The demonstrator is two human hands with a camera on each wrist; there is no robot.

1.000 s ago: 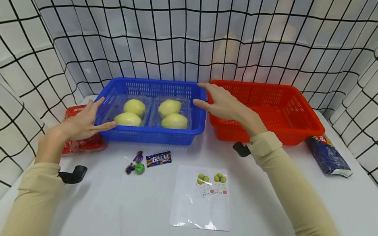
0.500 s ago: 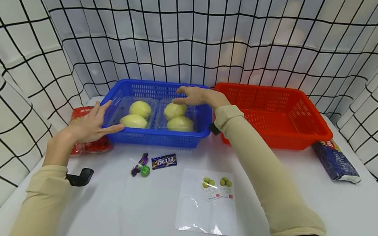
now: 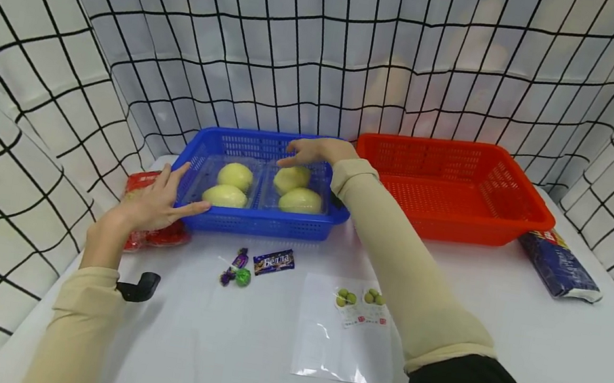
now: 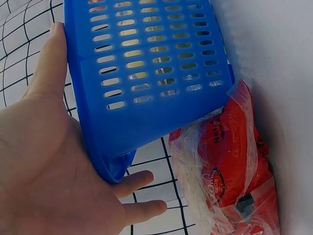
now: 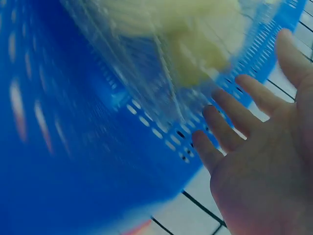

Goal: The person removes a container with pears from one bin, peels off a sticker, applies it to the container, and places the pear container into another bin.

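A blue plastic basket (image 3: 255,222) holds two clear plastic trays, the left tray (image 3: 201,179) and the right tray (image 3: 270,198). Pale yellow-green oval fruits (image 3: 302,200) sit in both. My left hand (image 3: 153,205) spreads around the basket's left front corner; in the left wrist view, its thumb and palm lie along the blue rim (image 4: 88,122). Over the basket's right side, my right hand (image 3: 316,150) reaches in behind the right tray. The right wrist view shows that hand (image 5: 259,147) with fingers extended beside the tray (image 5: 171,83); contact cannot be told.
A red basket (image 3: 438,231) stands to the right, with a dark blue packet (image 3: 560,266) beside it. Left of the blue basket lies a red bag (image 3: 166,236). In front are wrapped candies (image 3: 242,276), a small bar (image 3: 274,262) and a clear printed bag (image 3: 345,353). Black netting surrounds the table.
My right hand has moved left from the blue basket's right rim to over the right tray. My left hand stays at the left corner. The whole view has shifted slightly.
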